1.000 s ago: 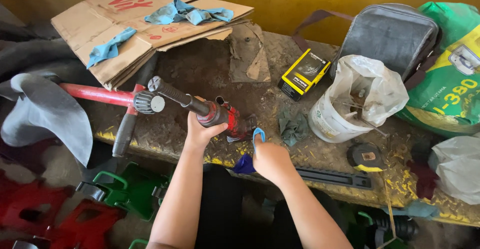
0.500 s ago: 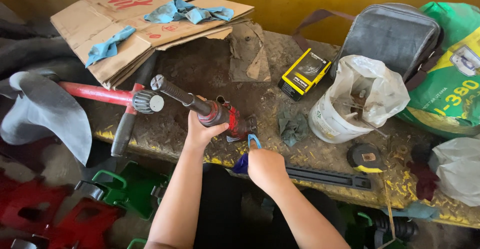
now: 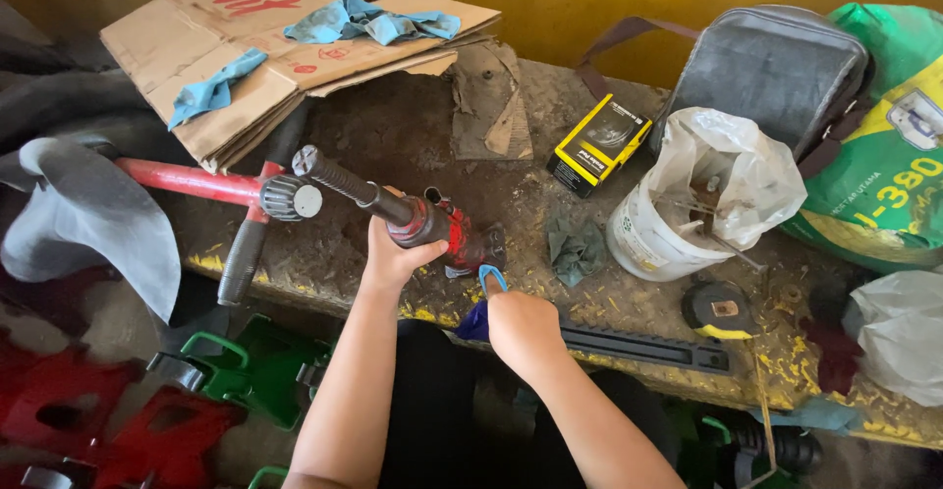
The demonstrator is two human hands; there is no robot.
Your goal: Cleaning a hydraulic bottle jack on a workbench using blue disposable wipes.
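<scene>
Head view: two bare hands at the front edge of a grimy bench.
Left hand: clenched around the dark neck of a red tool, which lies tilted on the bench.
Right hand: closed on a blue-handled tool, just beside the red tool.
Nearby: yellow box, white bucket, tape measure, cardboard with blue rags.

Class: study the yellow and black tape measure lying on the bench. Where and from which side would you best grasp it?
Grip the tape measure across its rounded case, coming from above. It lies flat with its broad face up, and a black bar sits close along its near side.
</scene>
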